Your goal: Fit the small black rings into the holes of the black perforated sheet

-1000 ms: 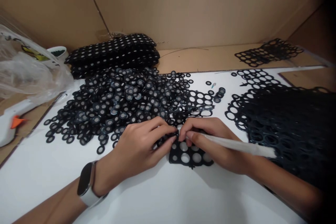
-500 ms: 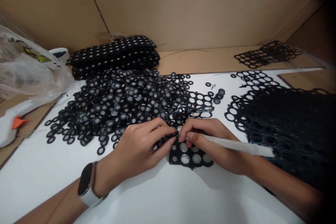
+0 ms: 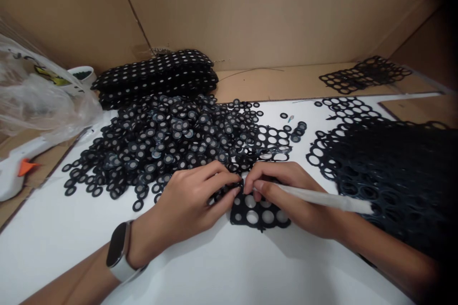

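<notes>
In the head view, my left hand [image 3: 200, 190] has its thumb and index finger closed at the upper left part of a small black perforated panel [image 3: 260, 209]. The panel lies flat on the white board, and its far part is hidden by my fingers. Pen-like, my right hand [image 3: 293, 195] grips a slim white tool [image 3: 322, 198]. Its tip is down among my fingertips at the panel, where I cannot see it clearly. Just beyond the hands spreads a heap of black rings with pale centres [image 3: 171, 138], some lying near my left fingers.
Black open lattice sheets [image 3: 393, 162] are piled at right, with another lattice [image 3: 365, 74] behind. A stack of dotted black panels [image 3: 157, 76] stands at the back left, beside a white cup [image 3: 84, 76], plastic bag [image 3: 43, 100] and white glue gun [image 3: 14, 171]. Cardboard walls [image 3: 250, 14] rise behind.
Almost nothing differs. Both hands keep the same place and grip at the panel, and the view has shifted very slightly.
</notes>
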### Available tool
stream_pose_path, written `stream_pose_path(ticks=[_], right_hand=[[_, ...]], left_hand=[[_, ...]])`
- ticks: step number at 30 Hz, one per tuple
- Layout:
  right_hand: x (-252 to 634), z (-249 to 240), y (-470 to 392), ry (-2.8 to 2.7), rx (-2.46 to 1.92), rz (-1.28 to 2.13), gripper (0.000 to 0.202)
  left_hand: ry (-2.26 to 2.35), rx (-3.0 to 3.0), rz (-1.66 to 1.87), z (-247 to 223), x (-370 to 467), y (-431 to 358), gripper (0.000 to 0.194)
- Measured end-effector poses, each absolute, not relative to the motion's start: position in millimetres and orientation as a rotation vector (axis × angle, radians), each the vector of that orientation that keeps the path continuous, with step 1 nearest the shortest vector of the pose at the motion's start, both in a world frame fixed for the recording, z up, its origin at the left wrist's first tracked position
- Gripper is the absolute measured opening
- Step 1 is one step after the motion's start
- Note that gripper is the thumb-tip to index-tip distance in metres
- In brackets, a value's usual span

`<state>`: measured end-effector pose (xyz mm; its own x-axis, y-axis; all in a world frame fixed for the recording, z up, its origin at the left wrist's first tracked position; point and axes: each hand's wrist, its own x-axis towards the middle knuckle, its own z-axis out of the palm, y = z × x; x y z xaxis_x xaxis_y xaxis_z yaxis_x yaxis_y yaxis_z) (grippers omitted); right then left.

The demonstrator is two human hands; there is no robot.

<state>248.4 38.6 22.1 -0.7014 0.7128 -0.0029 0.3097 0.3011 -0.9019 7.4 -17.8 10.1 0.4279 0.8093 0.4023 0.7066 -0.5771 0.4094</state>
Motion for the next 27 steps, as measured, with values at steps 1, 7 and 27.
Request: stream_pose_path(ticks=[1,7,27], right_hand=[[248.8,21.7,38.9,-2.178,-0.907,1.371,0.024],[250.6,21.4,39.7,-2.192,-0.9,1.363,0.023],[249.7,20.4,39.4,-2.177,-0.902,1.372,0.022]], left_hand=[[1.341,2.498,0.856,10.1,7.4,-17.6,0.02],[1.331,2.494,0.851,10.3,7.6,-18.2,0.019],[1.344,2.51,0.84,12.6,7.5,-19.5,0.018]])
